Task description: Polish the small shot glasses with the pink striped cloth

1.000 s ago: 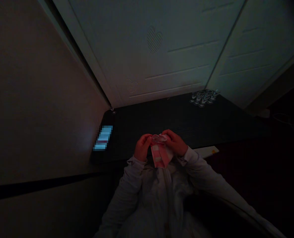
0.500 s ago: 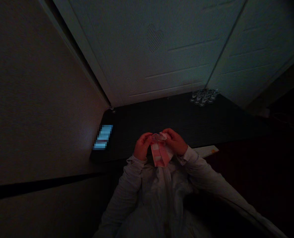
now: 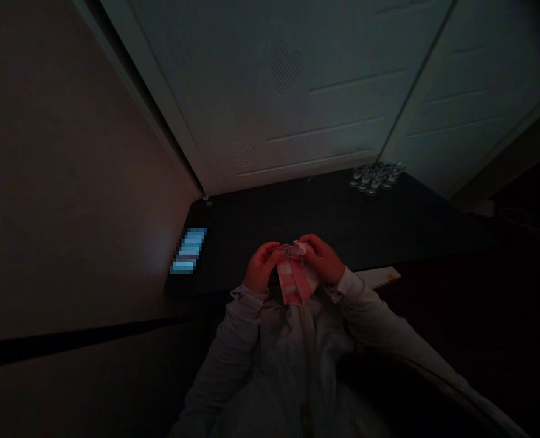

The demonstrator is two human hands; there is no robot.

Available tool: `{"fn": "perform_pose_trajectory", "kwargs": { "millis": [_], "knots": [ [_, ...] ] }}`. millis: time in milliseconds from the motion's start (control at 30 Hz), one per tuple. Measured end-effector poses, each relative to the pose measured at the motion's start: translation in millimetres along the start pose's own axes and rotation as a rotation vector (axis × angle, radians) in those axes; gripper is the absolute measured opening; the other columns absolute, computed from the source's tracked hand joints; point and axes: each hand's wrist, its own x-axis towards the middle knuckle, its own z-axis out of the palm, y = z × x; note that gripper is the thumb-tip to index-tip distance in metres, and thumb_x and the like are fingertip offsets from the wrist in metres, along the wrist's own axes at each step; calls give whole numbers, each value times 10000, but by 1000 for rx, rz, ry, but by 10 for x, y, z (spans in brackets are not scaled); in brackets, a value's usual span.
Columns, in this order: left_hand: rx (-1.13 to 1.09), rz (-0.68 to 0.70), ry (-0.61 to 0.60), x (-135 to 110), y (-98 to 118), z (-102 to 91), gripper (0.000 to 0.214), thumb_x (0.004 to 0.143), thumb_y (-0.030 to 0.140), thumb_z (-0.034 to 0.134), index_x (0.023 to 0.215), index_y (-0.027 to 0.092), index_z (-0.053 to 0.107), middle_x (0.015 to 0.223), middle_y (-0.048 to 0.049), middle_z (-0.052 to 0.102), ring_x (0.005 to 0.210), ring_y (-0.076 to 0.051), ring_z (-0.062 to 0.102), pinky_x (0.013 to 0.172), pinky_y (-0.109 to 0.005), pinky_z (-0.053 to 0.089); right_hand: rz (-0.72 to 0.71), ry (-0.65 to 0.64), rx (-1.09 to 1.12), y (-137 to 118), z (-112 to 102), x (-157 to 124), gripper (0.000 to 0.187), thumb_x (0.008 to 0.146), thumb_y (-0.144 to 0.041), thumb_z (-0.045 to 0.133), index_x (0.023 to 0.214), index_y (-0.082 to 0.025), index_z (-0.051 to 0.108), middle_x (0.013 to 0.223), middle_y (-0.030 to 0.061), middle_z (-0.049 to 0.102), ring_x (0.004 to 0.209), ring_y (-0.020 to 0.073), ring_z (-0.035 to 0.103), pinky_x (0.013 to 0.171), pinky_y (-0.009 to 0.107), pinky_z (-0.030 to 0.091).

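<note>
Close to my body, at the near edge of the dark table, my two hands meet around a small clear glass. My left hand is closed on its left side, with the fingertips at the rim. A pink and white cloth hangs down between the hands. My right hand pinches the cloth's bunched upper part against the glass's right side. Dim light hides the lower part of the glass and some fingers.
Several small clear glasses stand grouped at the table's back right. A lit phone, its screen blurred, lies at the left end by the wall. A pale flat box shows beyond my right sleeve. White panels rise behind the table.
The bunched cloth at the glass's rim has shifted slightly under my right fingers. Both hands keep nearly the same place and hold.
</note>
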Motion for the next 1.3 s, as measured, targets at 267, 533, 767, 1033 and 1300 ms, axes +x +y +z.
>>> {"fn": "perform_pose_trajectory", "kwargs": {
  "millis": [267, 533, 767, 1033, 1300],
  "knots": [
    [22, 10, 21, -19, 30, 30, 255, 721, 320, 568, 929, 173, 563, 918, -49, 628, 806, -140, 580, 713, -265, 454, 7, -4, -5, 21, -4, 3, 206, 726, -371, 535, 843, -201, 529, 768, -9, 546, 714, 141, 498, 646, 250, 385],
    [34, 4, 35, -15, 38, 40, 252, 711, 325, 573, 912, 173, 564, 917, -50, 631, 818, -147, 580, 706, -266, 454, -3, -17, 19, -26, -10, -3, 185, 740, -358, 516, 838, -201, 521, 776, -9, 539, 725, 137, 497, 670, 252, 385],
    [33, 3, 37, -22, 44, 44, 243, 711, 320, 569, 906, 175, 562, 894, -40, 626, 797, -138, 577, 691, -259, 453, -4, -3, 1, -10, -1, -1, 200, 732, -377, 520, 828, -202, 533, 748, -13, 541, 691, 134, 492, 631, 246, 386],
    [39, -3, 43, -30, 66, 52, 239, 709, 320, 565, 899, 174, 560, 880, -36, 621, 785, -133, 572, 695, -257, 453, -3, -12, -8, -4, -14, -1, 201, 731, -368, 521, 841, -201, 531, 770, -10, 549, 716, 140, 500, 653, 255, 388],
    [51, -11, 50, -35, 79, 58, 246, 710, 330, 561, 902, 177, 562, 889, -40, 626, 821, -150, 577, 723, -282, 452, -3, -9, 5, 1, -4, -2, 199, 729, -369, 521, 843, -206, 528, 766, -4, 547, 712, 147, 501, 639, 263, 399]
  ]
}}
